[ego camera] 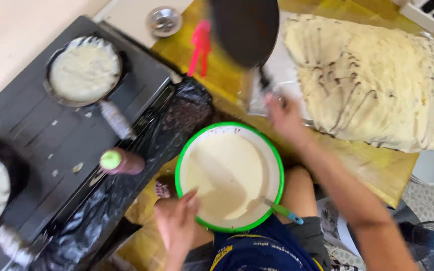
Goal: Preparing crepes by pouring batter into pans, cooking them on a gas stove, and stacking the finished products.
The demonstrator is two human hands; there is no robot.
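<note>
Big crepe stack (372, 80) sits on the worktop (377, 170). Your right hand (285, 118) grips the dark pan (244, 30) handle, tipped over it; left hand (177, 221) loosely steadies the green-rimmed batter bowl (229, 175). Looks like unloading; refilling calls for the ladle (282, 211).

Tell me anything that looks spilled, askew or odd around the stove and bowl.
Pale crumbs or drips speckle the dark stove top between the pans. The right hand holds a dark pan tipped up over the crepe stack. The left hand steadies the green-rimmed batter bowl.
</note>
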